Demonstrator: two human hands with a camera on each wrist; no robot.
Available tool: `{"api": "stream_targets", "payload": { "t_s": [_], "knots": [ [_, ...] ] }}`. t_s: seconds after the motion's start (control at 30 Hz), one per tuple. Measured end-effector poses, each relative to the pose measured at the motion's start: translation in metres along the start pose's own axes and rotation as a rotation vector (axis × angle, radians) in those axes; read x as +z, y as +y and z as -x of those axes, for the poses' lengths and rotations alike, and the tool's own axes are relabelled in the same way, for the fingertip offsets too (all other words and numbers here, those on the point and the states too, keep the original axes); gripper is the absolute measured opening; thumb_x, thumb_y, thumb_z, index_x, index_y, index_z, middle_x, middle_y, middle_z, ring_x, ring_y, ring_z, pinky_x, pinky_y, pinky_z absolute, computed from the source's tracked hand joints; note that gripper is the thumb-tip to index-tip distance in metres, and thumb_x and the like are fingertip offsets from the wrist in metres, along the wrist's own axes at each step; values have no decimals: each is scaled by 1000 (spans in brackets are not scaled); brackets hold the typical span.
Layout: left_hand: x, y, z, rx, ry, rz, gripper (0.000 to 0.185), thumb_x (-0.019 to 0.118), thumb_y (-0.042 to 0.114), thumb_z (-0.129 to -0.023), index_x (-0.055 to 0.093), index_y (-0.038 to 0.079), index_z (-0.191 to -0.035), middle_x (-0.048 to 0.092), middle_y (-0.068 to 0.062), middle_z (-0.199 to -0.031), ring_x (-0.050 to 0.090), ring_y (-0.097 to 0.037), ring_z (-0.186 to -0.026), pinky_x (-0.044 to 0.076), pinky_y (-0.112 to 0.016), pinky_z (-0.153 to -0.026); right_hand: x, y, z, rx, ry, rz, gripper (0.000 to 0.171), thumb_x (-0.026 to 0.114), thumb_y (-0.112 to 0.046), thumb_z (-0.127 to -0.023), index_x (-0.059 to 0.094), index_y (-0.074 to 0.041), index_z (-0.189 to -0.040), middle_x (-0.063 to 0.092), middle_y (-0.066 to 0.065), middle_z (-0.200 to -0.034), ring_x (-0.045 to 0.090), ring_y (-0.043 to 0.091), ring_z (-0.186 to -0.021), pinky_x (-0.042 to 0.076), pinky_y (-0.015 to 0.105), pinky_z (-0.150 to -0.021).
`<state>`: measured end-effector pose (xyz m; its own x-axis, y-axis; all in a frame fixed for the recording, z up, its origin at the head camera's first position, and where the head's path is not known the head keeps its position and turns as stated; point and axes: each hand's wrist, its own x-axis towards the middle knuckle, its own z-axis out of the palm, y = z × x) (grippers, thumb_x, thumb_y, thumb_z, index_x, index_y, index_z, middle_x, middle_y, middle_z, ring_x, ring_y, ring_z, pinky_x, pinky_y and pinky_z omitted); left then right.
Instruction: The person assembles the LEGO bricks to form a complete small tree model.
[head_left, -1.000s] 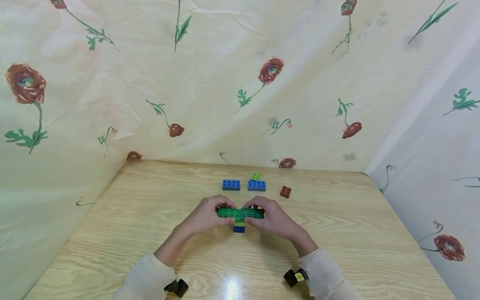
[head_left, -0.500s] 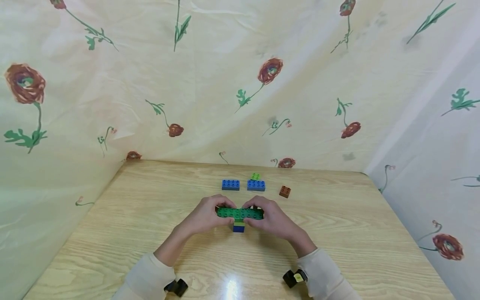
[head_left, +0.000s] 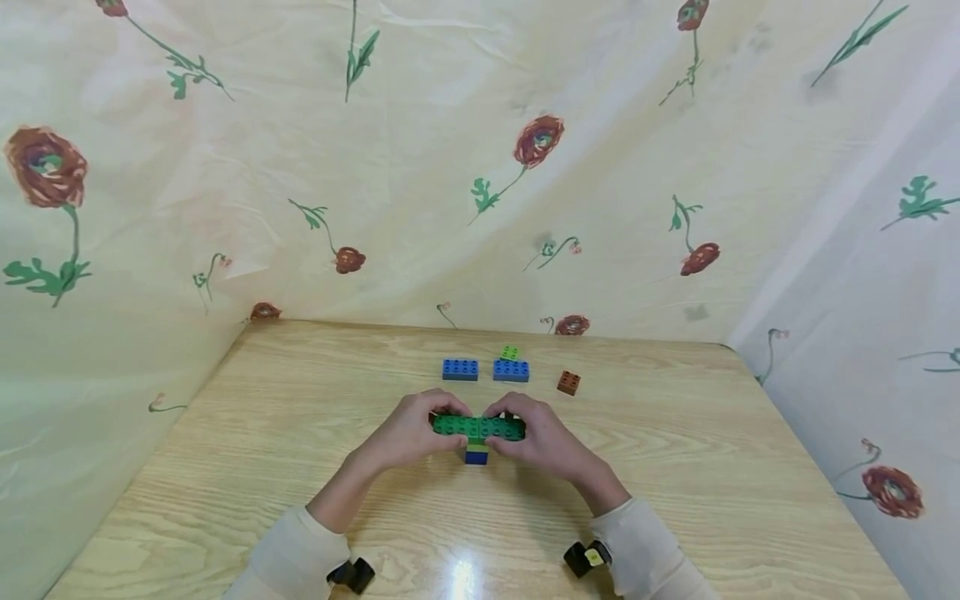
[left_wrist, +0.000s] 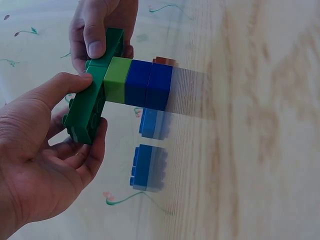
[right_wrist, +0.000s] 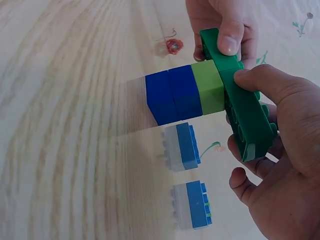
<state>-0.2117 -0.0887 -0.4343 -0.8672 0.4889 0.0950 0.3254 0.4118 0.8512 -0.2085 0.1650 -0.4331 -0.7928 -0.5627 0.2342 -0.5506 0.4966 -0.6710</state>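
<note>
Two green toy bricks lie end to end as the top bar of a T-shaped stack. My left hand (head_left: 408, 433) grips the left green brick (head_left: 453, 426), thumb on the near side and fingers behind it. The right green brick (head_left: 504, 428) is held the same way by my right hand (head_left: 543, 433). Under their join sits a lime brick (left_wrist: 116, 80). Below that come two dark blue bricks, the upper one (left_wrist: 137, 82) and the lower one (right_wrist: 164, 97), which stands on the table. The hands cover the outer ends of the bar in the head view.
Beyond the stack on the wooden table (head_left: 300, 375) lie a left blue brick (head_left: 460, 370), a right blue brick (head_left: 511, 371), a small lime brick (head_left: 510, 353) close behind it, and a brown brick (head_left: 568, 382). A flowered cloth (head_left: 412, 167) rises along the table's back edge.
</note>
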Motion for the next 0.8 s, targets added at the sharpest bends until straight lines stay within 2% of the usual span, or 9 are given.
{"api": "stream_targets", "payload": {
  "t_s": [0.3, 0.57, 0.8],
  "knots": [
    [-4, 0, 0, 3, 4, -26, 25, 81, 21, -90, 74, 22, -114, 69, 3, -109, 64, -12, -94, 55, -26, -81, 2, 0, -4, -12, 4, 36, 25, 79, -20, -92, 69, -16, -115, 70, -1, -110, 60, 11, -90, 53, 25, -80],
    [-2, 0, 1, 7, -19, -10, 27, 81, 23, -91, 73, 22, -117, 69, 3, -111, 64, -12, -95, 55, -26, -80, -2, 0, -1, -46, -7, 83, 27, 79, -23, -92, 70, -16, -117, 70, -1, -111, 60, 9, -91, 53, 26, -81],
    [-12, -2, 4, -4, -44, -31, 29, 82, 23, -89, 72, 22, -117, 71, 5, -111, 63, -13, -96, 54, -27, -82, -3, -1, -2, -34, -20, 91, 27, 79, -24, -92, 70, -16, -117, 69, -2, -110, 58, 8, -89, 52, 24, -79]
  ]
}}
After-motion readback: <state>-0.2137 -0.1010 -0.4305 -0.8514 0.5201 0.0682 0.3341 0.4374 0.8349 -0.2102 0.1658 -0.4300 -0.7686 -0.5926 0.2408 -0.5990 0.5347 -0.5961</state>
